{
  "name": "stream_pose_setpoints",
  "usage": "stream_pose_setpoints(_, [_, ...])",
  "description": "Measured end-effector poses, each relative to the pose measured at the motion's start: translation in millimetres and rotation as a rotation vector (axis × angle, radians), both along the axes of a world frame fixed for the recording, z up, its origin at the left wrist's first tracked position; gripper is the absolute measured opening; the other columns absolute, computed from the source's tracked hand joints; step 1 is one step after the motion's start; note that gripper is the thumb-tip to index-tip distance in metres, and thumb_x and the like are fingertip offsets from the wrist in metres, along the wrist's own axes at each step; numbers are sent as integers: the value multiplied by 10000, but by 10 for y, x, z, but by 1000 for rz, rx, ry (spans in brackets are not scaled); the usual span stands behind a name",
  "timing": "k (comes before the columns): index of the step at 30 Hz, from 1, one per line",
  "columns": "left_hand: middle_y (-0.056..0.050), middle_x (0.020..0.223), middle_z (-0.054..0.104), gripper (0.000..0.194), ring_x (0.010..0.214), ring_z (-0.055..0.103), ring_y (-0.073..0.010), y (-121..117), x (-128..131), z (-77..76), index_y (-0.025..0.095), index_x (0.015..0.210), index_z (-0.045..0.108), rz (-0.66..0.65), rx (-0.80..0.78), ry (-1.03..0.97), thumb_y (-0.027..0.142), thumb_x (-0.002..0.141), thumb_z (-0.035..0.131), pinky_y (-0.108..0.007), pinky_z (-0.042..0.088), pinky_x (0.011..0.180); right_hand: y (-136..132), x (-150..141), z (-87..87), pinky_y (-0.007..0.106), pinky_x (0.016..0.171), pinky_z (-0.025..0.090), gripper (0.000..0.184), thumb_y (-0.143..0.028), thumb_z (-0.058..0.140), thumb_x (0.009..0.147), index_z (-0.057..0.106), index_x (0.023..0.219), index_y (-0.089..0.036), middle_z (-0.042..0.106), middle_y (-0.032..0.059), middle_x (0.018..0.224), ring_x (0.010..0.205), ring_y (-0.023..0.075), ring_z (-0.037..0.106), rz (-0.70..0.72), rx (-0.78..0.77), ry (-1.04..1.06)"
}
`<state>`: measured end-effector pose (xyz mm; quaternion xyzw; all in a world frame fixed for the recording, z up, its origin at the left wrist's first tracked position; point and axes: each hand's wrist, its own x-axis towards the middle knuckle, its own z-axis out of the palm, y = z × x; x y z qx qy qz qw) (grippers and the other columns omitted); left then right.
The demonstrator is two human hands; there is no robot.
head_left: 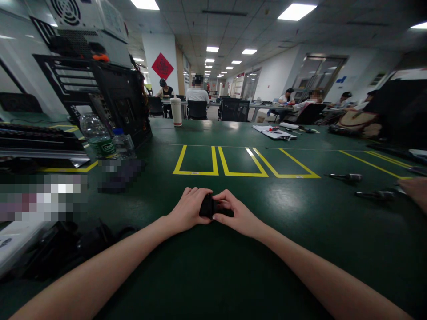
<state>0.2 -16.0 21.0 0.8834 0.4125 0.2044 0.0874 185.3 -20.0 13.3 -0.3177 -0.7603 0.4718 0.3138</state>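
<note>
Both my hands meet over the green table (233,275), just in front of the yellow tape outlines. My left hand (189,208) is closed around a small black block-like part (207,207), whose exact kind I cannot make out. From the other side, the thumb and fingers of my right hand (238,213) pinch the right edge of the same black part. A gap shows between my right thumb and index finger, dark inside. The underside of the part and several fingertips are hidden.
At left stand water bottles (96,133) and an open computer case (116,98). A white cup (176,112) and a clipboard (275,132) are farther back. Two dark screwdriver-like tools (375,195) lie at right, near another person's hand (415,191). Several people sit beyond.
</note>
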Motion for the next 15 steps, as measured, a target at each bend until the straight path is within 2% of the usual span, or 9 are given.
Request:
stream_pose_setpoints(5, [-68,1022,526,540,886,487,-234,21,-3,-42,185,1108,383,-12,4,-18,367,659,623,-355,329,748,12,0,-19,395,888,407,193,-196,551,735,489,916,-222,452,13,1043,998,173,479,-83,148,-31])
stream_pose_setpoints(9, [-57,1007,529,543,876,490,-227,41,-1,-85,188,1096,387,4,18,-38,366,647,634,-349,332,745,10,-21,2,373,834,450,250,-209,523,757,445,994,-227,466,20,1036,973,170,504,-72,57,-18])
stream_pose_setpoints(15, [-70,1025,519,528,893,480,-223,9,-7,-22,174,1116,379,-24,-10,-3,364,679,607,-350,335,758,-11,-25,38,346,805,477,292,-206,517,761,414,1034,-213,470,28,1052,946,163,533,-24,-20,-5])
